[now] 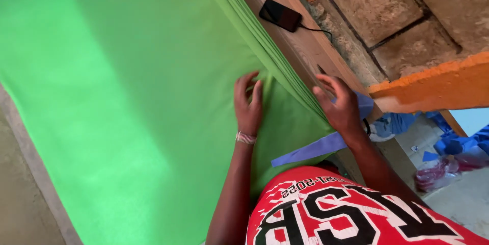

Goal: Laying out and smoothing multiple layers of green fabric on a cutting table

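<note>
We see a big stack of green cloth [127, 97] spread over the surface, with its layered edge running along the far side. Our left hand [248, 106] lies flat on the top sheet near that edge, fingers [243, 84] stretched out and holding nothing. Our right hand [341, 107] sits at the stack's edge, its fingers spread and bent a little; we cannot tell if they grip anything. A blue strip of cloth [310, 150] lies under that wrist. Along the wooden edge of the surface [300, 46] rests a black phone [280, 15] with a cable. Beyond it stands a rough brick wall [407, 15].
</note>
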